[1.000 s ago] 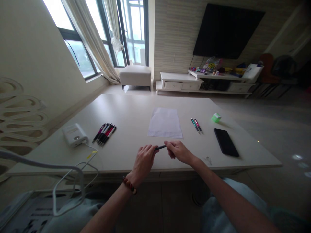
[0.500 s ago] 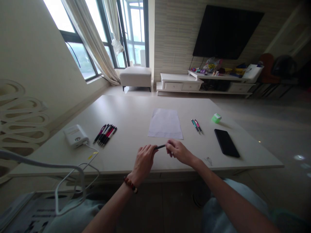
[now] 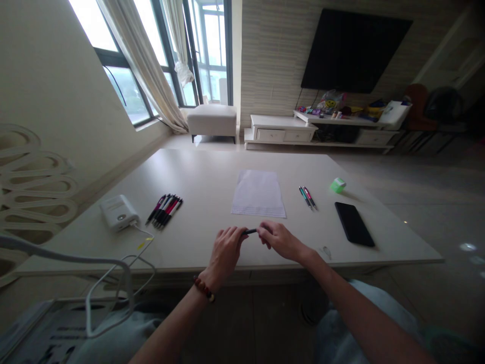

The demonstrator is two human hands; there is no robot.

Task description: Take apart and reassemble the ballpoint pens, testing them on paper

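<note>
A dark pen (image 3: 249, 231) is held level between both hands, just above the near part of the table. My left hand (image 3: 227, 248), with a beaded bracelet at its wrist, is closed around one end. The fingers of my right hand (image 3: 278, 237) pinch the other end, and its tip is hidden by them. Just beyond the hands lie white paper sheets (image 3: 258, 193). A row of several pens (image 3: 164, 211) rests to the left. To the right, a green pen (image 3: 304, 197) and a red pen (image 3: 309, 197) lie side by side.
A white power bank (image 3: 118, 212) with a cable stands at the table's left. On the right are a black phone (image 3: 353, 224), a small green-and-white box (image 3: 338, 185) and a small clear scrap (image 3: 326, 252). The white table (image 3: 197, 172) ends close to my lap.
Both hands stay nearly in place. My right hand has shifted very slightly left along the pen, so a little less of it shows between the hands.
</note>
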